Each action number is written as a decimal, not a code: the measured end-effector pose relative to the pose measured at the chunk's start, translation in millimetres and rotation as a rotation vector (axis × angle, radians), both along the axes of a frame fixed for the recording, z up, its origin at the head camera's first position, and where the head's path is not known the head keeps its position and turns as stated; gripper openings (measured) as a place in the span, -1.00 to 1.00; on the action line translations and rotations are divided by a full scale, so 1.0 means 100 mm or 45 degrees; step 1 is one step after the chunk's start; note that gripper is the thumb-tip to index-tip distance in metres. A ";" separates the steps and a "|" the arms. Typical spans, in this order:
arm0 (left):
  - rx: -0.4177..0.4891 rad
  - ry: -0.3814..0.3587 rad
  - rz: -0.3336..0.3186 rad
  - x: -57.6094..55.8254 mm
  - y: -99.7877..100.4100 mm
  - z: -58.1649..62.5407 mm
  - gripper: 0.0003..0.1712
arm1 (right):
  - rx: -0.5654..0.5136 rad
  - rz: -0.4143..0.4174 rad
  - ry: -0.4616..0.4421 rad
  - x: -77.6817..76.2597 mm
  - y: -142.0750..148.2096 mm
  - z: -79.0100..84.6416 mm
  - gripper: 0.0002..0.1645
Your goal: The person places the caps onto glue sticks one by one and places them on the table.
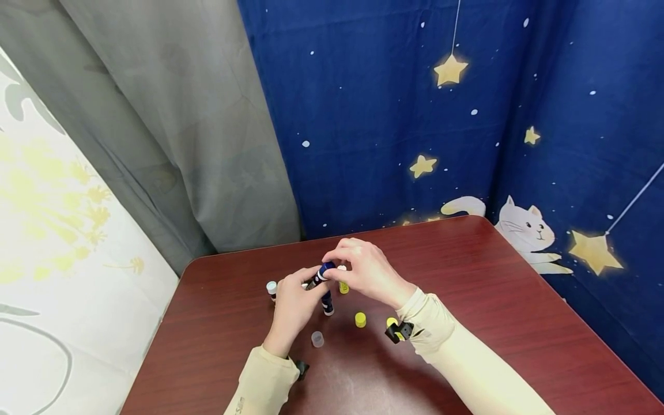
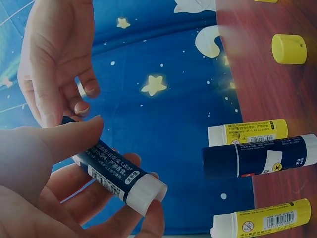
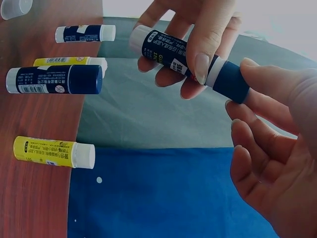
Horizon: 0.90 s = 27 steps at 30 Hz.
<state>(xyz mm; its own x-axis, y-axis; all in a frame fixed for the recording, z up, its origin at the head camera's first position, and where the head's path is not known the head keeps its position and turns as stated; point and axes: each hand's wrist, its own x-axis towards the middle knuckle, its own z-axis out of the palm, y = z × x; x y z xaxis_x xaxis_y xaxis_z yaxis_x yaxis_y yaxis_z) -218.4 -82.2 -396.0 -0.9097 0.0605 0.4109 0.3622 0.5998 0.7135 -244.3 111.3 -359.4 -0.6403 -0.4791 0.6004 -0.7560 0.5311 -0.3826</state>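
Note:
My left hand (image 1: 295, 305) holds a dark blue glue stick (image 3: 163, 49) by its labelled body, thumb on one side and fingers on the other. The stick is tilted, its white base (image 2: 146, 193) pointing away from the right hand. At its other end, the thumb and fingers of my right hand (image 1: 370, 274) pinch the blue cap (image 3: 230, 84). A white band shows between cap and label. Below the hands a capped dark blue glue stick (image 3: 54, 79) stands on the table. Near it are a yellow glue stick (image 3: 47, 152) and another yellow one (image 3: 59, 61), both with white tops showing.
A dark blue glue stick with a pale top (image 3: 84, 33) stands at the left. Nearer on the reddish-brown table (image 1: 487, 323) lie a yellow cap (image 1: 360, 320) and a translucent cap (image 1: 317, 339). Another yellow piece (image 1: 391, 323) is partly hidden by the right wrist. Curtains (image 1: 373, 115) hang behind.

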 end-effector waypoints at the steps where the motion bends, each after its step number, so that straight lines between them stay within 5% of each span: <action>1: -0.001 0.002 -0.001 0.00 0.00 0.00 -0.72 | 0.006 -0.005 0.005 0.00 0.00 0.00 -0.80; 9: 0.010 0.003 -0.013 0.02 0.00 0.00 -0.72 | 0.015 -0.032 0.030 0.01 -0.01 -0.01 -0.77; 19: 0.026 0.003 -0.011 -0.01 -0.02 -0.03 -0.65 | -0.066 0.025 -0.009 0.02 0.04 -0.03 -0.35; 27: 0.009 0.007 0.008 -0.02 -0.02 -0.04 -0.61 | 0.051 0.152 0.101 -0.02 0.05 -0.05 -0.61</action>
<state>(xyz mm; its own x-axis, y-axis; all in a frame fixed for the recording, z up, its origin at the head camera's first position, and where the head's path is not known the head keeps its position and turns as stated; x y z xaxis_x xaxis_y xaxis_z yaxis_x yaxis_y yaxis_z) -220.0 -84.0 -400.4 -0.9077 0.0519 0.4163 0.3623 0.5972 0.7156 -246.6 116.0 -364.8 -0.5288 -0.5737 0.6255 -0.8417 0.4492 -0.2995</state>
